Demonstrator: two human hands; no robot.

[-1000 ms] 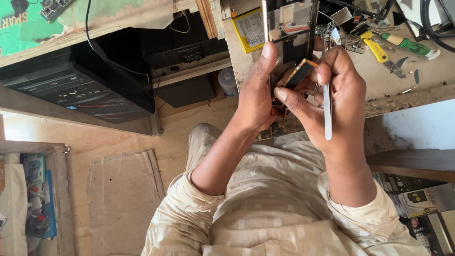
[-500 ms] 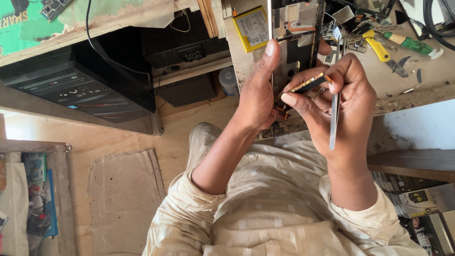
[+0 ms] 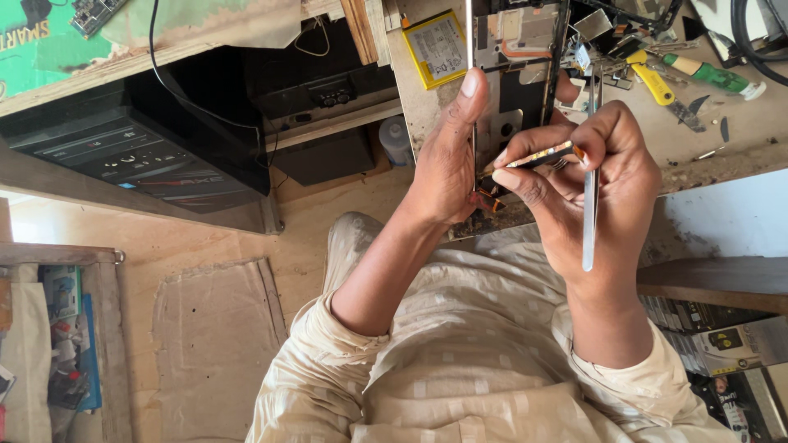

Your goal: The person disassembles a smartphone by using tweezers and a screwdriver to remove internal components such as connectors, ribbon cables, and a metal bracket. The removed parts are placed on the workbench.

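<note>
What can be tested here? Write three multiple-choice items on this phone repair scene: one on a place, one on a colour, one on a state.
1. Where does the yellow-edged battery lie?
A. on the workbench, left of the opened phone
B. on the floor
C. in the person's lap

2. What colour is the handle of the tool at the bench's far right?
A. red
B. green
C. black

3. How does the right hand carry the metal tweezers?
A. lying flat on the bench
B. clamped between the fingers, hanging down while fingertips pinch a small part
C. pushed into the phone

Key: 1 A, the battery rests on the workbench beside the opened phone that the left hand steadies. 2 B, its handle is green. 3 B, the tweezers hang past the palm.
</note>
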